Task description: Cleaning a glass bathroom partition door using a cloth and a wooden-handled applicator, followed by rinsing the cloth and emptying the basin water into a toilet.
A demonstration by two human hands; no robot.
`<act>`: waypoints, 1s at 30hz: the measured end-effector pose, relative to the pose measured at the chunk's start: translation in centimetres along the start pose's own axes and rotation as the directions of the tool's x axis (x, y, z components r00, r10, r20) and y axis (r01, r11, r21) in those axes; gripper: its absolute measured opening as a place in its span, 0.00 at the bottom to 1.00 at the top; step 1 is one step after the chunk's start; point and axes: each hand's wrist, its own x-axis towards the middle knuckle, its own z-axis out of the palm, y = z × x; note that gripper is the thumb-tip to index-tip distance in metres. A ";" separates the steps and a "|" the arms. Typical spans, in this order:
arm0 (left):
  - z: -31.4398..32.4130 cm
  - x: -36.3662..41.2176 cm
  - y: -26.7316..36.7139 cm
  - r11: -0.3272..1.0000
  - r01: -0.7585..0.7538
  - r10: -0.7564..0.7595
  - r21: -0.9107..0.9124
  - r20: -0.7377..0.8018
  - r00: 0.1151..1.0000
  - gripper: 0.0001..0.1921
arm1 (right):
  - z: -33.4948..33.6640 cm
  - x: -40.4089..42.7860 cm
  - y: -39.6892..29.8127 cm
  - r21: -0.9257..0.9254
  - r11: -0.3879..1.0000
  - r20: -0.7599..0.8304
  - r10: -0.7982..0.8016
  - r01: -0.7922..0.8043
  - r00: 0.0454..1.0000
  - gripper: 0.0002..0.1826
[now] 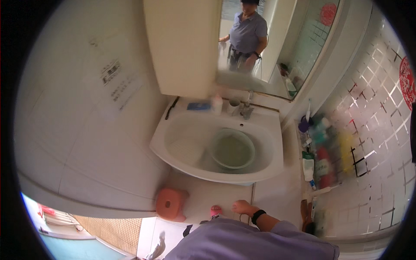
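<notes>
My right hand (242, 207), with a black band at the wrist, hangs before the white washbasin (191, 176), its fingers curled in and nothing visible in them. My left hand is out of direct view; the mirror (276, 87) shows an arm held out to the side, too small to read the grip. A whitish cloth-like thing (158, 246) shows at the lower left; what holds it is hidden. Inside the basin sits a round, pale washbowl (218, 160) with cloudy greenish liquid. Behind it are the tap (247, 112), a cup (233, 107), a whitish bottle (217, 104) and a blue packet (199, 106).
An orange plastic stool (169, 204) stands on the floor left of a pink slipper (216, 210). Along the right ledge are a purple cup (305, 124) with a toothbrush, a green-and-white tube (308, 165), a red bottle (324, 169) and other toiletries. A cream cabinet (182, 48) hangs beside the mirror.
</notes>
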 end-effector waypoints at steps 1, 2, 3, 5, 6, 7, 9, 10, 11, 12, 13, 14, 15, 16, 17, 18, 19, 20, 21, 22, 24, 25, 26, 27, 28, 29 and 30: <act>0.7 0.2 0.5 0.996 -0.087 0.087 -0.005 0.019 0.996 0.31 | -0.4 0.0 0.2 0.065 0.998 -0.056 0.026 -0.022 0.998 0.14; 1.4 1.3 0.5 0.990 -0.131 0.129 0.047 0.050 0.990 0.32 | -1.0 0.0 0.6 0.072 0.997 -0.060 0.026 -0.022 0.998 0.14; 2.4 2.0 0.7 0.980 -0.175 0.168 0.093 0.084 0.982 0.33 | -1.7 -0.2 1.4 0.048 0.999 -0.060 -0.003 0.006 0.998 0.13; 4.2 0.0 8.8 0.955 -0.183 0.161 0.235 0.111 0.981 0.33 | -2.3 -1.7 5.3 0.025 1.000 -0.079 0.000 0.002 0.997 0.13; 4.9 -1.2 12.5 0.989 -0.139 0.133 0.048 0.113 0.985 0.31 | -1.5 -2.8 8.1 -0.166 0.986 0.024 -0.024 0.027 0.999 0.13; 5.4 -1.4 15.6 0.979 -0.173 0.155 0.111 0.157 0.975 0.30 | -0.6 -3.6 10.2 -0.351 0.934 0.125 -0.024 0.067 0.992 0.13; 5.8 -3.2 21.4 0.981 -0.191 0.193 -0.025 0.168 0.967 0.27 | 0.3 -6.4 11.4 -0.113 0.951 -0.029 0.286 -0.287 0.958 0.13; 6.8 -2.2 22.2 0.979 -0.156 0.176 -0.132 0.161 0.971 0.25 | 0.4 -7.8 11.7 -0.127 0.963 -0.081 0.227 -0.236 0.971 0.14; 8.2 -0.4 21.8 0.962 -0.108 0.151 -0.250 0.161 0.975 0.23 | 0.0 -8.4 11.9 -0.160 0.970 -0.139 0.160 -0.182 0.977 0.15; 9.5 1.7 21.2 0.949 -0.177 0.217 -0.262 0.130 0.968 0.22 | -0.4 -8.2 12.4 -0.133 0.943 -0.096 0.295 -0.306 0.951 0.16; 11.3 2.9 21.9 0.929 -0.248 0.287 -0.275 0.110 0.952 0.20 | 1.1 -8.8 13.7 -0.094 0.892 -0.059 0.438 -0.442 0.897 0.17; 14.8 1.9 24.7 0.892 -0.271 0.365 -0.362 0.224 0.903 0.20 | 7.2 -13.1 21.7 -0.083 0.887 -0.175 0.435 -0.453 0.883 0.19; 14.3 1.6 26.7 0.841 -0.321 0.442 -0.436 0.211 0.872 0.20 | 6.9 -12.2 19.9 0.023 0.884 -0.164 0.464 -0.467 0.870 0.20; 14.4 0.7 29.2 0.828 -0.394 0.510 -0.400 0.240 0.826 0.20 | 6.3 -12.7 18.5 0.061 0.856 -0.115 0.517 -0.513 0.848 0.20; 14.7 0.1 32.0 0.806 -0.468 0.572 -0.362 0.273 0.774 0.19 | 4.9 -12.9 17.2 0.076 0.836 -0.091 0.549 -0.544 0.831 0.20; 15.6 -0.1 34.1 0.796 -0.463 0.585 -0.390 0.301 0.753 0.19 | 3.5 -13.0 15.6 0.093 0.820 -0.075 0.572 -0.565 0.817 0.20; 16.5 0.0 36.0 0.718 -0.508 0.678 -0.476 0.309 0.668 0.19 | 2.5 -13.3 14.4 0.110 0.801 -0.076 0.597 -0.589 0.798 0.20; 17.1 -0.1 37.7 0.631 -0.536 0.757 -0.561 0.298 0.581 0.19 | 1.1 -13.5 13.3 0.119 0.786 -0.084 0.616 -0.606 0.783 0.20; 17.4 -0.5 39.4 0.623 -0.514 0.762 -0.590 0.308 0.569 0.19 | 0.0 -13.7 12.2 0.131 0.774 -0.092 0.632 -0.619 0.770 0.20; 17.5 -0.7 41.1 0.714 -0.383 0.674 -0.586 0.427 0.603 0.20 | -1.2 -13.4 11.2 0.144 0.767 -0.103 0.640 -0.625 0.761 0.20; 17.9 -3.8 45.5 0.795 -0.255 0.589 -0.551 0.598 0.543 0.22 | -2.2 -15.0 8.9 0.195 0.706 -0.118 0.706 -0.681 0.699 0.20; 18.2 -3.4 46.0 0.785 -0.239 0.597 -0.572 0.594 0.540 0.22 | -3.1 -14.4 7.7 0.204 0.705 -0.129 0.708 -0.680 0.695 0.20; 18.5 -2.8 46.3 0.748 -0.289 0.645 -0.597 0.554 0.526 0.23 | -4.0 -13.6 6.7 0.208 0.706 -0.142 0.706 -0.677 0.694 0.20; 18.9 -2.2 46.6 0.710 -0.339 0.690 -0.617 0.516 0.507 0.23 | -4.8 -12.9 5.8 0.206 0.706 -0.154 0.707 -0.678 0.690 0.20; 19.0 -3.4 47.9 0.732 -0.291 0.672 -0.617 0.578 0.464 0.23 | -4.8 -13.4 4.9 0.224 0.679 -0.165 0.734 -0.699 0.659 0.20; 18.9 -4.8 49.2 0.731 -0.274 0.676 -0.625 0.604 0.423 0.23 | -4.6 -13.9 4.0 0.246 0.649 -0.173 0.761 -0.720 0.626 0.20; 18.5 -6.2 50.3 0.759 -0.268 0.648 -0.593 0.653 0.391 0.23 | -4.6 -14.4 3.1 0.272 0.628 -0.183 0.778 -0.729 0.602 0.20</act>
